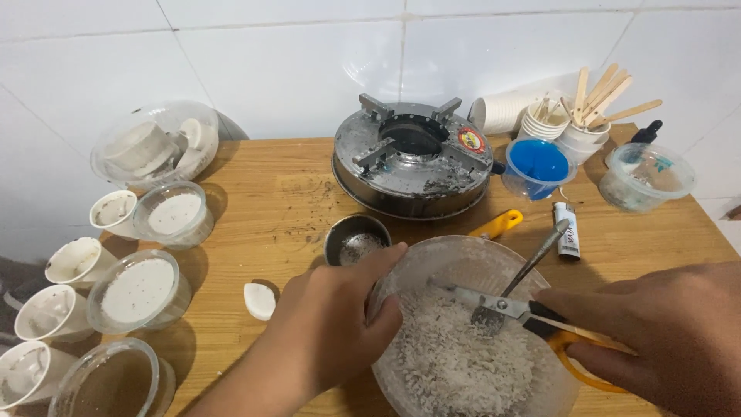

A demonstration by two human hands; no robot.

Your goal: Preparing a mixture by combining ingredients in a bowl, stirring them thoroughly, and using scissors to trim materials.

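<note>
Left hand (336,324) clamped on clear bowl (432,262) rim, desk (270,201) front edge | right hand (664,332) closed on scissors (525,309), blades apart | white wax (455,355) mostly shredded; clumps remain.

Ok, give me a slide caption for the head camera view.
Left hand steadies a clear bowl of white flakes while right hand works orange-handled scissors into them.

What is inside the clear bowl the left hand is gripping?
The clear bowl holds white shredded flakes, with the open blades of the scissors, held by the right hand, poking in. The left hand covers part of the rim; the bottom is hidden.
</note>
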